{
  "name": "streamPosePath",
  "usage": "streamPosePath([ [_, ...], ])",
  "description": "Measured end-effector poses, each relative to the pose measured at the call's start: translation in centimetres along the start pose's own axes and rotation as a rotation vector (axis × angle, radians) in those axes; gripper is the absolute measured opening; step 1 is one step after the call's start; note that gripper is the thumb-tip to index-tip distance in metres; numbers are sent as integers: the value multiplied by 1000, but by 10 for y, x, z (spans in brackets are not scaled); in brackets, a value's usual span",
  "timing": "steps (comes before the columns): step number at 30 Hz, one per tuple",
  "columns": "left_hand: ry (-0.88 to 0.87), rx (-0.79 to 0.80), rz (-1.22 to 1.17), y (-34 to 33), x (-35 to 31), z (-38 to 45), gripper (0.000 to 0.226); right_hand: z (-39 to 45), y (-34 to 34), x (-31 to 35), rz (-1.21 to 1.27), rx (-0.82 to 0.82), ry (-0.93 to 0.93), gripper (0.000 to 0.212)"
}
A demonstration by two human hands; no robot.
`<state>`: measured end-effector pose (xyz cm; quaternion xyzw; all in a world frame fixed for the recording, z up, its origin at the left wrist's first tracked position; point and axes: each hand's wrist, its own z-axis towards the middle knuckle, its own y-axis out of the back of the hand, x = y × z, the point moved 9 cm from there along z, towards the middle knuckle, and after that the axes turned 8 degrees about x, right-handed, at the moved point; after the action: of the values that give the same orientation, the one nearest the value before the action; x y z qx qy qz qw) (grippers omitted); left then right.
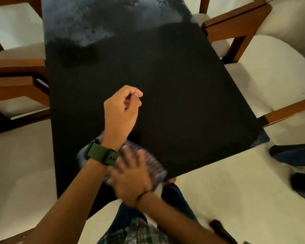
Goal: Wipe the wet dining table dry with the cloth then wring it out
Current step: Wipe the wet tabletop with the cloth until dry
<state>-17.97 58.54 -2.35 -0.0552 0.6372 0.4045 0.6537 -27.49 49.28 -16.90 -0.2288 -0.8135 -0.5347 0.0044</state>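
Observation:
The black dining table (165, 88) fills the middle of the view. A pale wet sheen (99, 20) covers its far end, while the near part looks dark and matte. A purplish striped cloth (156, 167) lies at the table's near edge. My right hand (130, 173) lies flat on the cloth with fingers spread, blurred by motion. My left hand (121, 110), with a green watch on the wrist, hovers above the table beyond the cloth. Its fingers are curled into a loose fist and I see nothing in it.
Wooden chairs with cream cushions stand along the left side (16, 71) and the right side (264, 71) of the table. Another person's dark shoes (294, 155) are on the pale floor at the right. A dark object (222, 231) lies on the floor near my legs.

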Motion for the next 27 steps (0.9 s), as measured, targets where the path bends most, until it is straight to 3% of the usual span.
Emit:
streamPosePath([
  [2,-11,-3,23,-8,-6,4,16,4,-9,55,-249,138,238,41],
  [7,55,33,42,-43,-7,12,16,3,-20,4,-220,29,217,40],
  [10,85,71,19,-70,-13,15,16,-22,5,-106,-3,-107,-18,53],
  [13,77,115,13,-98,-20,20,16,-70,14,-255,37,-208,-405,56],
  [15,80,130,21,-113,-22,21,16,-114,18,-344,124,-219,-671,53],
  [18,56,170,44,-135,-25,16,14,-154,28,-429,255,-229,-882,53],
  [21,64,198,41,-149,-22,10,14,-153,31,-444,283,-219,-889,50],
  [27,102,189,42,-159,-24,16,19,-192,-16,-384,98,-160,-694,55],
])
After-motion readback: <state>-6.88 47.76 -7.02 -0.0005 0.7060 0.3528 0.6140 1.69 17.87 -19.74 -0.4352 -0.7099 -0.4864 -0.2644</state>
